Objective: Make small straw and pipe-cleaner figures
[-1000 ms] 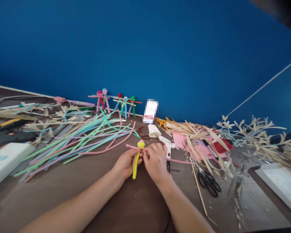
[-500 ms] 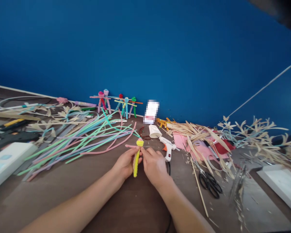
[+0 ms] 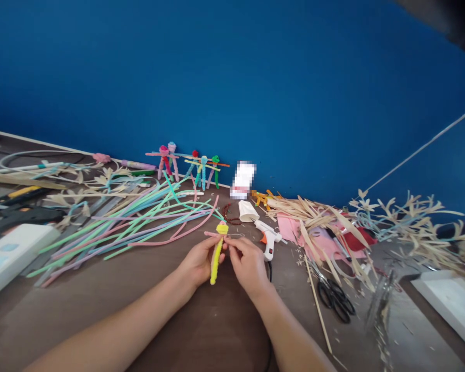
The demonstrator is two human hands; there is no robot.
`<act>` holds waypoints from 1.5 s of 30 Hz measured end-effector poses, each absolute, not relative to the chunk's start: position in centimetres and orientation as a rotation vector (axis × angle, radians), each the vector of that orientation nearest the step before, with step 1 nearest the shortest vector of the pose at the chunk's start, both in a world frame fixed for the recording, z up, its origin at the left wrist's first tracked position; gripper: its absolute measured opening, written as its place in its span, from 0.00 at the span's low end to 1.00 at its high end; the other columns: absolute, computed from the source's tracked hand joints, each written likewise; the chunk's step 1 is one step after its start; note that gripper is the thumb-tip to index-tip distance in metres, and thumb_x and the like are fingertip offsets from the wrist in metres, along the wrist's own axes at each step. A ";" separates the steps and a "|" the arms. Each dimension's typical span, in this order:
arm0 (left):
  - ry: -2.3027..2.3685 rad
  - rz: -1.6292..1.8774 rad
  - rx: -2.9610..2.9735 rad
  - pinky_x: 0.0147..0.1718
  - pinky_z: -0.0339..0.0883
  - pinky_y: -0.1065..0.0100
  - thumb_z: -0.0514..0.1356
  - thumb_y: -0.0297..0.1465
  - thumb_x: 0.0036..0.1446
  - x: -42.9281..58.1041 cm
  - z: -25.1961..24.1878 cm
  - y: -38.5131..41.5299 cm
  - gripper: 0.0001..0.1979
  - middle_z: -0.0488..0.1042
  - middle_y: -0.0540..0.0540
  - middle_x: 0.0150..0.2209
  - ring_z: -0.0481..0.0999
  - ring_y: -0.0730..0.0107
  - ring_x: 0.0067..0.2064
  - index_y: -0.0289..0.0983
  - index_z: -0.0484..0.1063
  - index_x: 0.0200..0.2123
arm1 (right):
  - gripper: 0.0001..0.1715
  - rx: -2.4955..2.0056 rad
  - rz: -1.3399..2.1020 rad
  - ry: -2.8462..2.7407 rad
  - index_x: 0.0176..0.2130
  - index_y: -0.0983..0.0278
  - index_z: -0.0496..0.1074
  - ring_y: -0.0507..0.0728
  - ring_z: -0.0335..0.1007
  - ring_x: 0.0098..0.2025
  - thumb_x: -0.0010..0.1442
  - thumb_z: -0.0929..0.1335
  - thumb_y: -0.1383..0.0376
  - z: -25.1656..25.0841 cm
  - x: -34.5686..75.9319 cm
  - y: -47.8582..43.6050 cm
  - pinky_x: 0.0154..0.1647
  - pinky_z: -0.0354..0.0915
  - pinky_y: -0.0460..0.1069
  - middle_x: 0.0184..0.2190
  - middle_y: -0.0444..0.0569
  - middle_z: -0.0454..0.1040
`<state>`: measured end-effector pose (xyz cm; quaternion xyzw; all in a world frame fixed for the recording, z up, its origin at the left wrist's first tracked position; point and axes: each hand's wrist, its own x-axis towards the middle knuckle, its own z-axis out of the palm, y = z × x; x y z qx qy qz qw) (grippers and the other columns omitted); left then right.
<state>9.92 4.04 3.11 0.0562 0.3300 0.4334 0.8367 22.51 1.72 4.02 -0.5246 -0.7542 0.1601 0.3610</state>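
head view: your left hand [image 3: 199,262] is closed around the yellow chenille figure [image 3: 217,257], held upright just above the table [image 3: 147,299], front middle. your right hand [image 3: 249,263] pinches narrow on the thin pink stem [image 3: 210,234] crossing just under the figure's yellow head. risks, judged: the pink stem looks springy, so a loose pinch could let it unwind or slide down the body. its bare end near your right fingertips could prick. the glue gun [image 3: 269,238] lies just beside your right hand, and a snagged cord could drag it.
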 end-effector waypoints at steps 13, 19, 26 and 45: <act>0.705 0.702 0.275 0.09 0.56 0.82 0.54 0.25 0.50 8.9 3.5 4.6 0.05 0.68 0.48 0.21 0.66 0.80 0.17 0.31 0.66 0.32 | 0.09 -1.369 1.169 -1.513 0.27 0.64 0.65 0.46 0.49 0.15 0.49 0.63 0.60 2.7 24.8 4.2 0.15 0.48 0.42 0.14 0.37 0.56; 0.640 0.587 0.340 0.08 0.53 0.84 0.55 0.24 0.48 8.4 3.7 4.7 0.07 0.70 0.48 0.25 0.65 0.82 0.17 0.32 0.67 0.34 | 0.11 -1.300 1.335 -1.413 0.27 0.65 0.62 0.44 0.47 0.12 0.48 0.64 0.59 3.5 24.7 4.1 0.14 0.44 0.42 0.13 0.35 0.55; 0.755 0.672 0.425 0.08 0.53 0.82 0.57 0.25 0.46 8.9 3.3 4.6 0.07 0.71 0.47 0.24 0.65 0.82 0.16 0.31 0.68 0.32 | 0.12 -1.291 1.291 -1.298 0.25 0.65 0.64 0.43 0.47 0.12 0.45 0.66 0.58 3.6 24.8 4.2 0.13 0.43 0.42 0.14 0.36 0.58; 0.735 0.665 0.640 0.14 0.60 0.79 0.58 0.26 0.46 9.0 3.2 4.2 0.04 0.69 0.48 0.24 0.66 0.80 0.19 0.31 0.68 0.29 | 0.10 -1.146 1.863 -1.306 0.23 0.67 0.64 0.42 0.46 0.12 0.45 0.67 0.63 4.5 25.8 3.7 0.13 0.42 0.41 0.13 0.36 0.57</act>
